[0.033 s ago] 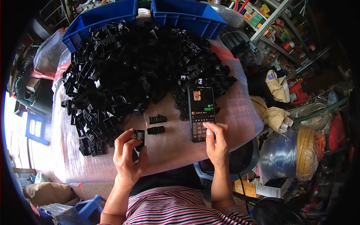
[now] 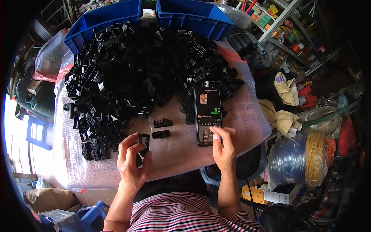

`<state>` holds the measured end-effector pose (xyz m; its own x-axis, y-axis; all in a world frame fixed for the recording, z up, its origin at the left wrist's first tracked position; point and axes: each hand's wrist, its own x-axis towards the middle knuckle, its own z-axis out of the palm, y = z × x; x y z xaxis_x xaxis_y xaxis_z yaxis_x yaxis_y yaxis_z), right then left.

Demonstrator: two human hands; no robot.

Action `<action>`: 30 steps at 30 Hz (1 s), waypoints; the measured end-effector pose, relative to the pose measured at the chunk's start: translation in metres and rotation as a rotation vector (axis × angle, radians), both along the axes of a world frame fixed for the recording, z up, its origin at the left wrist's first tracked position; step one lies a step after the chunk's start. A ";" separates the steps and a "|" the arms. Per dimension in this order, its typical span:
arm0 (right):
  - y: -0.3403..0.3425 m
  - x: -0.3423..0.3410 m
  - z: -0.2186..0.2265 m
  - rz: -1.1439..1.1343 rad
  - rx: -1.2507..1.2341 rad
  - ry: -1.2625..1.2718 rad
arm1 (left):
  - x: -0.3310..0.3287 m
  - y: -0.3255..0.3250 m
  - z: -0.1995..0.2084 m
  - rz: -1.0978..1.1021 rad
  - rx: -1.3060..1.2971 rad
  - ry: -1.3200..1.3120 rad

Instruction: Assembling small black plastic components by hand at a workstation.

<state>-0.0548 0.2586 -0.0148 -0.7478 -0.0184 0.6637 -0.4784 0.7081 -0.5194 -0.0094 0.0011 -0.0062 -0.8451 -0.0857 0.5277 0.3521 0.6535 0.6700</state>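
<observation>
— What do the hands hold?
— The left hand [image 2: 133, 160] grasps a small black plastic clip [image 2: 143, 141], just left of the black smartphone [image 2: 208, 116]. The right hand [image 2: 223, 149] holds nothing; its thumb touches the lit screen.
— And around the smartphone?
— Two loose black clips [image 2: 162, 128] lie left of it, and a big heap of black plastic parts [image 2: 143, 73] lies behind, on the bubble-wrapped table [image 2: 247, 116].

I see next to no change between the two pictures: my left hand [image 2: 133, 160] grips the same small black plastic part [image 2: 143, 142], my right hand [image 2: 223, 149] rests its thumb on the phone [image 2: 208, 116] exactly as before
</observation>
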 end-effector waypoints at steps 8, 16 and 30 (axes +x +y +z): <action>0.001 0.004 -0.001 0.029 -0.017 0.012 | -0.001 -0.004 0.004 -0.077 0.228 -0.029; -0.001 -0.003 -0.001 0.026 0.026 0.011 | 0.000 -0.006 0.007 -0.105 0.262 -0.086; -0.004 0.007 0.003 0.070 0.040 -0.044 | 0.000 -0.006 0.005 -0.094 0.194 -0.045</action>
